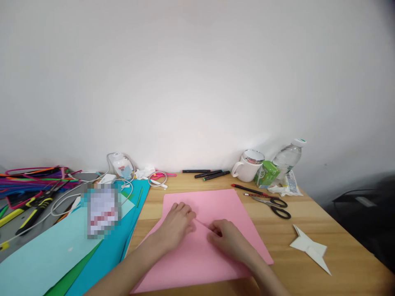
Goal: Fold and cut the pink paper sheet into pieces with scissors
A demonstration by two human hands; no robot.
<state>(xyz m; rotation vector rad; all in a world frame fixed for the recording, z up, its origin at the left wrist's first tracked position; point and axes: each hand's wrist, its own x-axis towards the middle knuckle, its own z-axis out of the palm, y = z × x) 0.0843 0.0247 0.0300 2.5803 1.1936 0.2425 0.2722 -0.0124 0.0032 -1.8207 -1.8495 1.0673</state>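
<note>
A large pink sheet of paper (pixel 197 267) lies in front of me on the wooden table. Between my hands runs a thin pink edge or strip; I cannot tell whether it is a fold of the sheet or a separate piece. My left hand (pixel 175 224) is over the sheet, its fingers bent and close together, with the index fingertip at one end of that edge. At the other end, my right hand (pixel 228 238) is closed in a pinch, and its fingertips are partly hidden. A white folded-paper star (pixel 310 246) rests to the right of the sheet.
Scissors (pixel 276 205), a red-tipped pen (pixel 249 189), a white mug (pixel 247 166), a green carton (pixel 267 174) and a bottle (pixel 288 158) stand or lie at back right. Markers (pixel 211 174) lie by the wall. Coloured paper (pixel 40 255), a blurred phone-like object (pixel 103 211) and pliers (pixel 35 209) occupy the left.
</note>
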